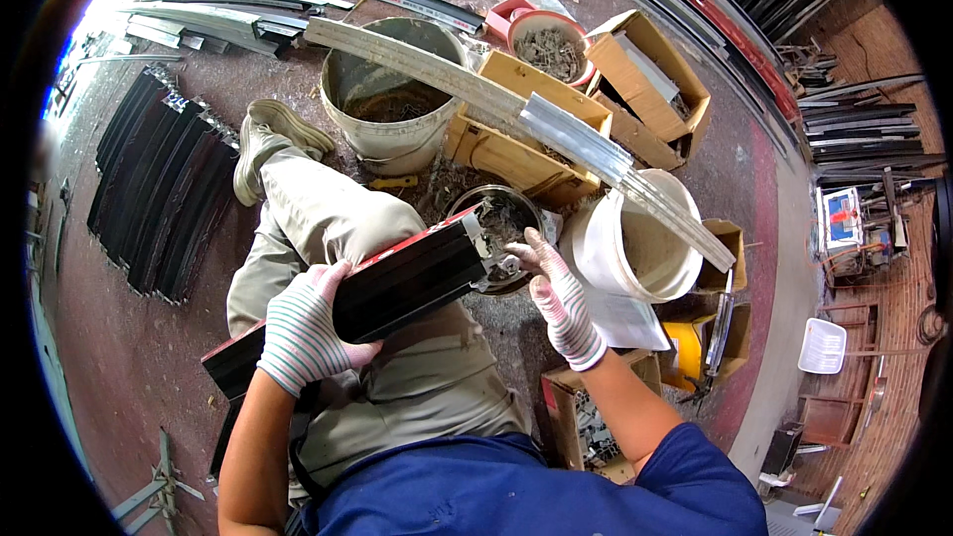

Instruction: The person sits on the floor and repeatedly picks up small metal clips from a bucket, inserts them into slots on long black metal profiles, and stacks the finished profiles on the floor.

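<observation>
My left hand (316, 330), in a striped knit glove, is closed round a long black metal profile (407, 276) with a red strip along its upper edge. The profile lies slanted across my lap, its cut end up and to the right. A small silvery metal fitting (493, 256) shows at that end. My right hand (564, 310), gloved alike, is beside the fitting with thumb and fingers apart. Whether a fingertip touches the fitting is hard to tell. Just beyond sits a round metal bowl (541, 221) of small metal parts, partly hidden by the profile end.
A plank with a metal channel (581, 139) rests across a large grey bucket (389, 144), a wooden box (516, 164) and a white bucket (593, 248). Black profiles (159, 184) lie stacked at left. A red basin (549, 45) and cardboard box (660, 79) stand farther off.
</observation>
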A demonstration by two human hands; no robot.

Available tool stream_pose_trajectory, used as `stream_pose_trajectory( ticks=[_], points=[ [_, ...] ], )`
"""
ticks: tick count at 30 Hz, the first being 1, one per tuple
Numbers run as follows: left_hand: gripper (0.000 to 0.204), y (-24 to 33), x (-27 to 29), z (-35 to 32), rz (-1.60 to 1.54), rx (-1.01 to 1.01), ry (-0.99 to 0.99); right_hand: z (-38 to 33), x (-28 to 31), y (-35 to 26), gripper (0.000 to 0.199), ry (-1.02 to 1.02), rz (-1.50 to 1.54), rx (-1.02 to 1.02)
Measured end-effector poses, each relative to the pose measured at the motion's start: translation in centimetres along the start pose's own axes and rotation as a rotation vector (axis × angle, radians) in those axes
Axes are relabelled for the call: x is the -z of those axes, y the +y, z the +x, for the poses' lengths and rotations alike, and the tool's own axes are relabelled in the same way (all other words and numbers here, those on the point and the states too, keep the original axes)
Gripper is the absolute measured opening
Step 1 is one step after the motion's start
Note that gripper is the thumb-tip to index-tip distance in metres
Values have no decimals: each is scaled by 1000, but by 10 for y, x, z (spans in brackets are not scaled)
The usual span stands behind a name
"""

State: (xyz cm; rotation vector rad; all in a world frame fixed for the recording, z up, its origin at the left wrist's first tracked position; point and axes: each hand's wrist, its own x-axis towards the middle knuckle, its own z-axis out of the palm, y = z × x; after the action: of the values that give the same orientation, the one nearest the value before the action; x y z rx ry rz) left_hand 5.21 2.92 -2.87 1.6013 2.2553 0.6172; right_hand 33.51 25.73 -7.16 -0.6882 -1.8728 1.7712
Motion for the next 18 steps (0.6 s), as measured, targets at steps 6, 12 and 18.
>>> stream_pose_trajectory(
  ticks=[6, 12, 18],
  points=[
    [100, -2, 0, 0, -10, -14, 27, 8, -3, 0, 86, -54, -139, 136],
    [101, -1, 4, -2, 7, 5, -1, 76, 47, 13, 44, 336, -641, 248],
    [103, -3, 3, 0, 16, 0, -16, 183, 93, 27, 67, 427, -1270, 512]
  ],
)
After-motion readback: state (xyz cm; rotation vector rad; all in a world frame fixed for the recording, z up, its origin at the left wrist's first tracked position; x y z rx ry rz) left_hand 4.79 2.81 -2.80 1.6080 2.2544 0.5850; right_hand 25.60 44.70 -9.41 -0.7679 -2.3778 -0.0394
